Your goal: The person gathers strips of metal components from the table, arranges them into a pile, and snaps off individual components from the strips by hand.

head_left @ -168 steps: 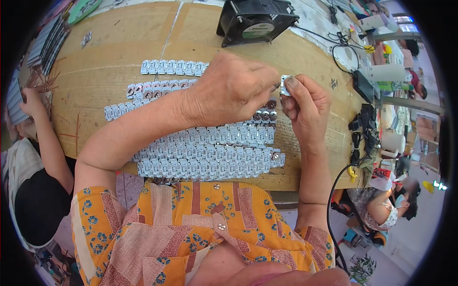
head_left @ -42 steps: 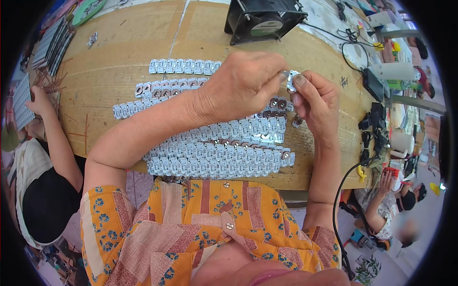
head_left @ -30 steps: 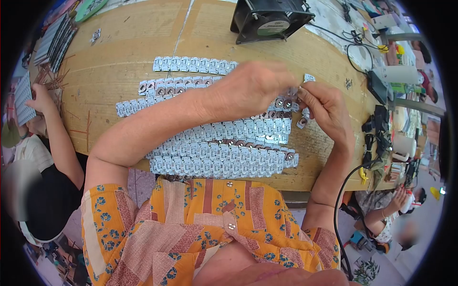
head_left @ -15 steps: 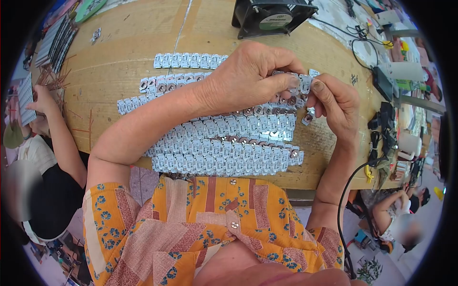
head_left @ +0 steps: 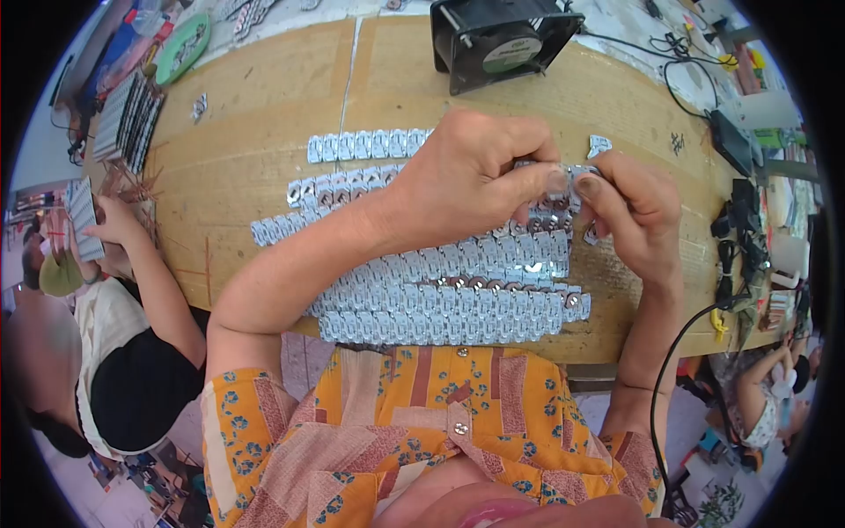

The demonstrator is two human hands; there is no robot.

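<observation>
Seemingly, metal strips point(head_left: 440, 315) beneath left hand point(head_left: 480, 172).

The left hand point(head_left: 546, 182) and right hand point(head_left: 588, 187) are covering most of the piece point(head_left: 571, 175) between them, its full shape not showing. The left forearm point(head_left: 326, 255) is crossing the rows point(head_left: 440, 324), hiding their middle stretches, and the top row is running out of sight behind the left hand. The right hand is partly screening a loose plate point(head_left: 600, 143). The top edge is cutting off the fan point(head_left: 506, 40). Blur is masking the left co-worker's head point(head_left: 40, 348); dark bits point(head_left: 677, 143) on the bench point(head_left: 255, 97) are looking too small to tell.
</observation>
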